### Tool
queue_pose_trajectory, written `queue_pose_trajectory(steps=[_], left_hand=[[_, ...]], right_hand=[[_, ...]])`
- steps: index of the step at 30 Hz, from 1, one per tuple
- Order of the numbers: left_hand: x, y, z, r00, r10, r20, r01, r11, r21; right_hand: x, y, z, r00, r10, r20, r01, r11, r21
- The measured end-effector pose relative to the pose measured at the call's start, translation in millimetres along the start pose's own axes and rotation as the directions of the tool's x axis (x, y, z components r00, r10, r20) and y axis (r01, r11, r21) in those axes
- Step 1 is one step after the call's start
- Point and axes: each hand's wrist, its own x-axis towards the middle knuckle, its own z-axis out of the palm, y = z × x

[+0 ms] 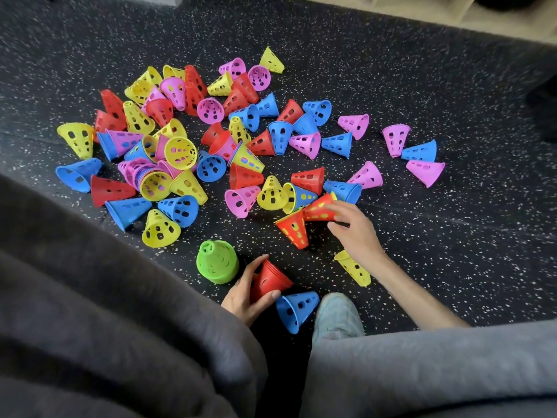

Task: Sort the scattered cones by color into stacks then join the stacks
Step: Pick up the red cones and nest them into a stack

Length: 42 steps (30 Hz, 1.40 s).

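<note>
Left hand [245, 292], low in the centre of the frame, grips a short red stack [269, 280] of nested cones, thumb across the near side, fingers curled over the top, the wide rims pointing to the lower right. Just left of it, a green stack [217, 261] stands upright on the speckled black floor [422, 236], close to the fingertips but not touching them.

Over on the right, the right hand [352, 227] reaches in at mid-frame, and its fingers are curled onto a red cone [319, 208] lying on its side, yellow showing through the holes. The fingertips sit on the cone's upper wall, thumb underneath near the rim. A second red cone [294, 229] lies just below and left of it, touching it, clear of the fingers.

Beneath the right wrist lies a yellow cone [354, 268]. A blue cone [295, 309] rests just beside the left thumb, next to a pale shoe [337, 315]. The scattered pile [211, 137] of red, yellow, pink and blue cones fills the upper middle of the frame.
</note>
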Motion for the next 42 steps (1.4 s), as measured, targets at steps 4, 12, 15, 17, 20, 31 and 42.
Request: queue_pose_trajectory(steps=[4,12,15,17,20,31,42], left_hand=[[0,2,-1,1.0,-0.014,0.003,0.014,1.0,-0.005],[0,4,0,1.0,-0.031,-0.002,0.031,0.999,-0.015],[-1,4,0,0.999,-0.041,0.0,0.041,0.999,-0.006],[-1,7,-2,0.999,-0.044,0.003,0.044,0.999,0.0],[-1,9,-3,0.999,-0.039,0.006,0.039,0.999,0.015],[-2,7,-2,1.0,-0.03,0.005,0.03,1.0,-0.005],[-2,8,-1,0.999,-0.052,-0.011,0.052,0.998,-0.024]], right_hand=[[6,6,1,1.0,0.018,0.016,-0.017,0.999,-0.028],[8,13,3,0.984,0.15,-0.096,-0.152,0.988,-0.018],[6,14,6,0.975,0.161,-0.154,-0.162,0.987,0.006],[6,16,7,0.973,0.15,-0.177,-0.154,0.988,-0.008],[6,21,6,0.968,0.149,-0.202,-0.15,0.989,0.01],[-12,9,3,0.951,0.216,-0.222,-0.129,0.927,0.351],[-48,-9,41,0.988,0.031,-0.151,-0.005,0.985,0.172]])
